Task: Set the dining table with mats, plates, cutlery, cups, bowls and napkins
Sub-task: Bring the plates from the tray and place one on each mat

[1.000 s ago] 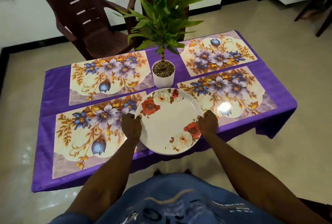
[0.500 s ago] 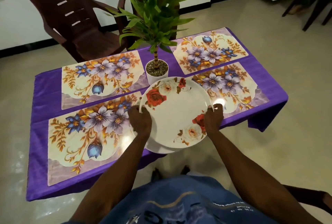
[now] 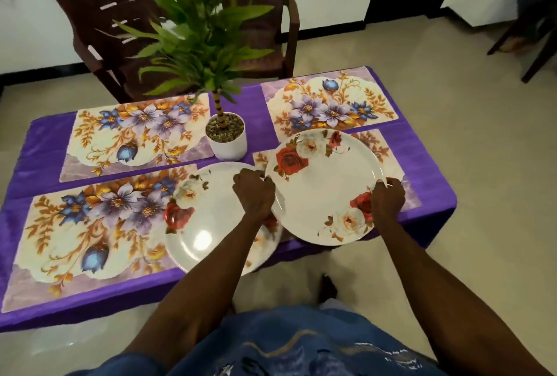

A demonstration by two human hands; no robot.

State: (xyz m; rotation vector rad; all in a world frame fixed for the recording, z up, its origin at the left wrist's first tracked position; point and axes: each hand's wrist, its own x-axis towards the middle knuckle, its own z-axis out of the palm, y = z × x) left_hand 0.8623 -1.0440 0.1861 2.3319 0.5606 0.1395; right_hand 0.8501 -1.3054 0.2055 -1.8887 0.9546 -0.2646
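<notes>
— What were the hands doing?

— Both gripped one rose-patterned plate (image 3: pixel 324 187): the left hand (image 3: pixel 254 195) at its left rim, the right hand (image 3: pixel 387 198) at its right rim, over the near right mat (image 3: pixel 391 164).

— And the other plate?

— A second plate (image 3: pixel 211 222) lay on the purple tablecloth (image 3: pixel 45 146), overlapping the near left mat (image 3: pixel 84 234). A potted plant (image 3: pixel 226 134) stood between the far mats.

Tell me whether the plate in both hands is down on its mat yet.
Cannot tell. The plate sits over the near right mat, level, with both hands gripping its rim; contact is not visible.
</notes>
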